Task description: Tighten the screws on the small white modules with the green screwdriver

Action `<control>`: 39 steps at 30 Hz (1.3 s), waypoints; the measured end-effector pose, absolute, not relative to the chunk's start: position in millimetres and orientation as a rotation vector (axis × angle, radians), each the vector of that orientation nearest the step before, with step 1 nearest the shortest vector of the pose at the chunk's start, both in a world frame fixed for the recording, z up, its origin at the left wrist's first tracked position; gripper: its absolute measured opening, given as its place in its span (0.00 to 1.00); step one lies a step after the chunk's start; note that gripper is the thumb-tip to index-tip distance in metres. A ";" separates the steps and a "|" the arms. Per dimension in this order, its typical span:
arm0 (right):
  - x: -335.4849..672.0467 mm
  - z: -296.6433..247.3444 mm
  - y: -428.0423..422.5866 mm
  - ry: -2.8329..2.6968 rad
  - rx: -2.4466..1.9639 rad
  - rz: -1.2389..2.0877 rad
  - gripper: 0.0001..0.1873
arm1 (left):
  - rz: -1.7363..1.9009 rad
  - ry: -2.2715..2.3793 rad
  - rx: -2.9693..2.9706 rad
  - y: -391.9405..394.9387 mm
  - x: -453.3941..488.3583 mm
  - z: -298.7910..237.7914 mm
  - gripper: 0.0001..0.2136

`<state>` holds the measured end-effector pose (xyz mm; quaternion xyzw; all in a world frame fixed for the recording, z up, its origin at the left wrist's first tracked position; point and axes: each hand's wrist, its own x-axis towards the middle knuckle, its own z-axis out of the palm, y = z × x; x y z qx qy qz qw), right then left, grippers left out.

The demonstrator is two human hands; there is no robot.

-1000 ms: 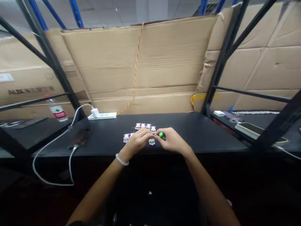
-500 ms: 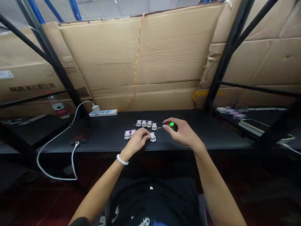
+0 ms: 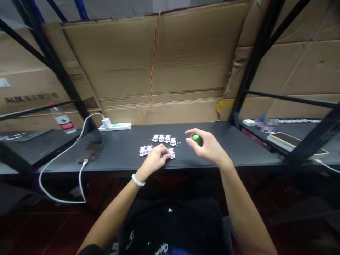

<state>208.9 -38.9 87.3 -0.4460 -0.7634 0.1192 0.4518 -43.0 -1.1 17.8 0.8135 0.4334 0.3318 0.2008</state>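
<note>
The left forearm [image 3: 115,212] slanted toward one o'clock, the left hand [image 3: 156,157] palm down with its fingers bent and bunched. The right forearm [image 3: 240,193] leaned toward eleven; the right hand [image 3: 208,147], between two and three o'clock from the left, pointed thumb and forefinger toward ten, tips apart.

The one camera rides on the person's head, facing forward and down across the surface [image 3: 119,150] to the cardboard [image 3: 191,63] behind. It's near enough to look down on the shirt front [image 3: 167,225], with left hand [image 3: 156,157] and right hand [image 3: 205,145] mid-view, and wide enough to catch dark posts [image 3: 62,81] either side.
</note>
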 end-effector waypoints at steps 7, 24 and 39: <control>212.0 91.0 -44.5 -1.885 -1.074 0.347 0.17 | 0.994 1.136 2.269 0.8 -43.1 15.2 0.06; 214.9 90.5 -43.6 -1.902 -1.037 0.359 0.17 | 0.954 1.109 2.277 4.5 -43.2 13.9 0.06; 190.5 85.5 -23.0 -1.486 -0.550 0.525 0.18 | 0.938 0.957 2.448 12.9 -49.5 3.5 0.08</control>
